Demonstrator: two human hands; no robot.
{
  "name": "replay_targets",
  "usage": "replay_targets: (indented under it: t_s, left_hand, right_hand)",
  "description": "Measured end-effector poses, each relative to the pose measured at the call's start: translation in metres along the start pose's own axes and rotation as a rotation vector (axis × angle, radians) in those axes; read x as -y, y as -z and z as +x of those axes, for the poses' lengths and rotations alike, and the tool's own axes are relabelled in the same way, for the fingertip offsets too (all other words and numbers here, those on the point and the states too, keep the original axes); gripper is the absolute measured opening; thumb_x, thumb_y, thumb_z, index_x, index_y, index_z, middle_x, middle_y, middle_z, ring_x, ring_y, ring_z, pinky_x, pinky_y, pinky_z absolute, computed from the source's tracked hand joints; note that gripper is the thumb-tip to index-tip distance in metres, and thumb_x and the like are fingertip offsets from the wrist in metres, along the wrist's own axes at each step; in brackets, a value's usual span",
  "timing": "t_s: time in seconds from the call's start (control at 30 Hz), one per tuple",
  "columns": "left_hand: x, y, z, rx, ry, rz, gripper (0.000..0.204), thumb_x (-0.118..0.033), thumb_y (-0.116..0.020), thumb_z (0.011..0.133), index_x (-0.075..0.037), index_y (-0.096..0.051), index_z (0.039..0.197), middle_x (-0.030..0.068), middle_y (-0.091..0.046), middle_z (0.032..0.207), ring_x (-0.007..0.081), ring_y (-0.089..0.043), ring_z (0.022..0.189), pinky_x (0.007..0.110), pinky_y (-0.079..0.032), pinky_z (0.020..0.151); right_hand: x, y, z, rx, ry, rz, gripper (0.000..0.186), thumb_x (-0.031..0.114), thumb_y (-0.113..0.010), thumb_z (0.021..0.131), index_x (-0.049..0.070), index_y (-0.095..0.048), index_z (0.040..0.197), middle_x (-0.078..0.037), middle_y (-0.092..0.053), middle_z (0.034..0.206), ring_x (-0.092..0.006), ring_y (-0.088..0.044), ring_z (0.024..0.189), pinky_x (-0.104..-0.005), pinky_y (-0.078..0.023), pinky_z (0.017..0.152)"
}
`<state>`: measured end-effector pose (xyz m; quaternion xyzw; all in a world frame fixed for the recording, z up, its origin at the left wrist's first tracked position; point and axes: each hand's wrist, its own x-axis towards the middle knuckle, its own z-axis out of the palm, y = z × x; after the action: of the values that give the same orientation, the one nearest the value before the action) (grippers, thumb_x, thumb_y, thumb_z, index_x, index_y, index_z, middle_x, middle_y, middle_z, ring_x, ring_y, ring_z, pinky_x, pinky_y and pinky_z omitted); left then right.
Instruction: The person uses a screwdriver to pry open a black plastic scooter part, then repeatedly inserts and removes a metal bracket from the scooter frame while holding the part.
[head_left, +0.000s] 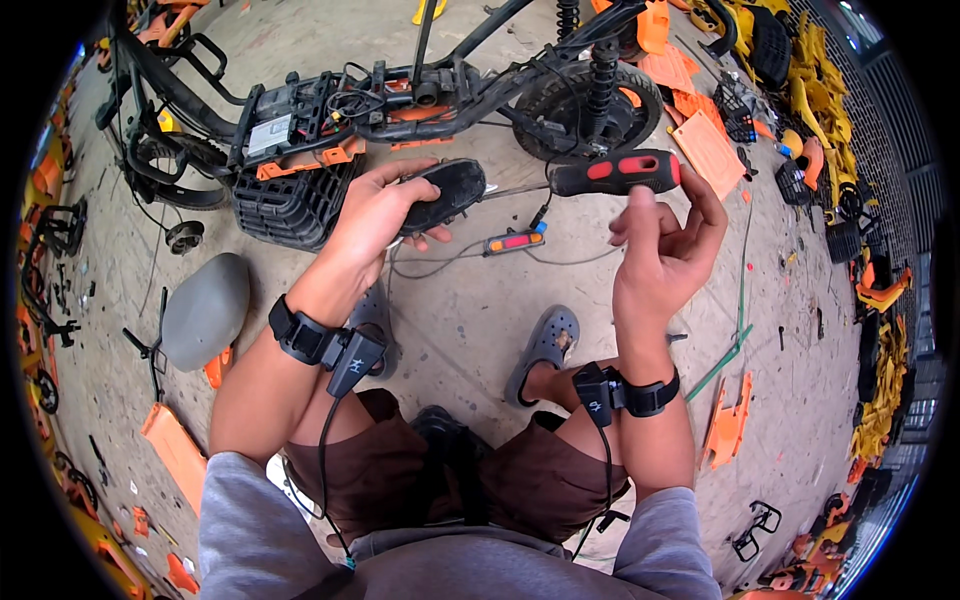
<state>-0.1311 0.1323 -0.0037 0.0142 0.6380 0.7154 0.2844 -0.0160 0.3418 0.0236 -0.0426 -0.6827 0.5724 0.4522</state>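
Nearest to me, the wearer's brown shorts point(355, 460) and grey clogs point(545, 345) show below both sets of fingers, and a black device point(358, 358) is strapped at the left wrist, with another at the right. From my remote post I have the left fingers point(412, 190) closed around a dark oval piece point(440, 198), thumb on its upper face, while the right fingers point(706, 203) pinch a black-and-red screwdriver point(615, 173) near its butt end. The shaft points left toward the piece; whether it touches, I cannot tell. Between the two hands and slightly nearer, an orange-and-red light point(515, 242) lies on its cable. Left of the left fingers rests a grey rounded shell point(207, 310). Beyond the fingers stands a stripped black vehicle frame point(440, 120) with a wheel point(640, 100); orange panels point(712, 155) lie past the right fingers, and yellow parts point(820, 90) are heaped farther right.
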Motion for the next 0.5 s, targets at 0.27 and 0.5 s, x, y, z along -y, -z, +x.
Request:
replay_targets:
  t_s: [0.27,0.5]
  left_hand:
    - [-0.0013,-0.0015,-0.0008,-0.008,-0.002,0.004,0.045,-0.008,-0.056,0.086,0.007,-0.049,0.128,0.0165,-0.066,0.093,0.0218,-0.068,0.062,0.026,-0.047,0.045]
    - [-0.0021,-0.0024,-0.0013,-0.018,-0.006,0.011,0.044,-0.009,-0.056,0.086,0.007,-0.050,0.127,0.0158,-0.066,0.094,0.0218,-0.068,0.061,0.026,-0.047,0.045]
  right_hand:
    - [-0.0019,0.0021,-0.0021,0.011,0.021,-0.076,0.037,-0.004,-0.059,0.087,-0.003,-0.041,0.120,-0.023,-0.042,0.137,-0.0110,-0.062,0.069,-0.0214,-0.050,0.054]
    - [-0.0007,0.0043,-0.0021,0.028,-0.009,0.019,0.038,-0.003,-0.060,0.088,-0.001,-0.041,0.121,-0.020,-0.053,0.123,-0.0105,-0.058,0.060,-0.0216,-0.047,0.048]
